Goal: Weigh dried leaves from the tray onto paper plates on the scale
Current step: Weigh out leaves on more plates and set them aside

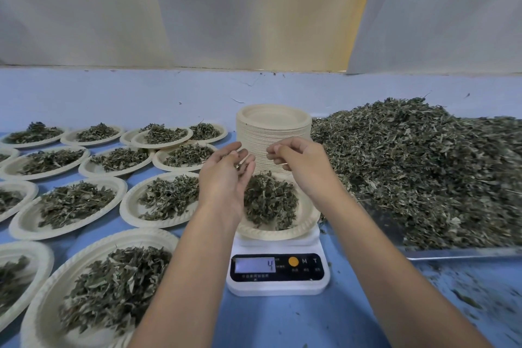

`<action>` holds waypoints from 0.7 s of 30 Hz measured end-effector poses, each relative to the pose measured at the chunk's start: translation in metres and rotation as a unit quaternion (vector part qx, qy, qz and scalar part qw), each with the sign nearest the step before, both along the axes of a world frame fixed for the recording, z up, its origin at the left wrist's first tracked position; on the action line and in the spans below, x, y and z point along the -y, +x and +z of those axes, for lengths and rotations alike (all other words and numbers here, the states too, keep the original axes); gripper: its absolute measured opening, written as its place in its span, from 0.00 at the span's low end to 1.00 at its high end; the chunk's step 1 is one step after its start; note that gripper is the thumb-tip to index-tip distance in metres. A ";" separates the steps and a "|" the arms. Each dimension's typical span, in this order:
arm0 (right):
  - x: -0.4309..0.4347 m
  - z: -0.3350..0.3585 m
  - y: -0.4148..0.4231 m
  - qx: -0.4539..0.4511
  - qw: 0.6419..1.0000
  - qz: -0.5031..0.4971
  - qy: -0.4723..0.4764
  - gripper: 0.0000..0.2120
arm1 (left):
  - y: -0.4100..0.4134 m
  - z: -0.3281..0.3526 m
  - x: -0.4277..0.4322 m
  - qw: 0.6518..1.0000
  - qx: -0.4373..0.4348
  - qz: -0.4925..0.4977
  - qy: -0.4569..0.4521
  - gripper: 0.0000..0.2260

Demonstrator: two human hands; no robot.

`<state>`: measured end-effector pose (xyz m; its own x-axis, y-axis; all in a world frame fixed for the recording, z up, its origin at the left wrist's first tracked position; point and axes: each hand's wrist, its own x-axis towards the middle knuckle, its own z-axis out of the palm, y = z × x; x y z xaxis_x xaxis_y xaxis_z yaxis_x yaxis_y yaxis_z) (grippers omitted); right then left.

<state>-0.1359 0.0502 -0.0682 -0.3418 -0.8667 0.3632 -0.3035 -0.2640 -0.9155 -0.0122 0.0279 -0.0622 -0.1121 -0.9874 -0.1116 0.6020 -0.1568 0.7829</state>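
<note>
Dried leaves (pixel 269 202) lie heaped on a paper plate (pixel 306 217) on the scale (pixel 278 285). The scale's front edge meets a bare strip of blue worktop (pixel 282 325) between the forearms. To the left, filled plates (pixel 28 220) sit rim to rim, some overlapping, with narrow gaps.

Above the weighed plate the left hand (pixel 226 178) is cupped, its fingers loosely curved with a few leaf bits on them. The right hand (pixel 299 167) has its fingertips drawn together; I cannot tell whether they pinch anything.

Behind the hands stands a stack of empty plates (pixel 272 133), just beside the tray (pixel 452 254). The tray's big heap (pixel 409 164) reaches its near rim, with crumbs scattered in front. Beyond, bare blue runs back to pale hanging sheets (pixel 254 8).
</note>
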 end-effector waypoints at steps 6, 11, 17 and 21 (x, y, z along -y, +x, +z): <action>-0.006 0.002 0.009 -0.041 0.997 0.063 -0.012 0.06 | -0.006 0.003 -0.003 1.000 -0.001 -0.023 -0.017 0.09; -0.005 -0.002 0.017 -0.130 0.990 0.022 -0.040 0.09 | -0.013 0.004 -0.008 0.998 0.004 -0.041 -0.038 0.10; -0.005 -0.005 0.014 -0.141 0.989 0.006 -0.052 0.10 | -0.014 0.004 -0.009 0.996 0.015 -0.075 -0.041 0.11; -0.006 -0.005 0.011 -0.144 0.988 0.004 -0.047 0.09 | -0.012 0.003 -0.007 0.996 0.017 -0.076 -0.033 0.10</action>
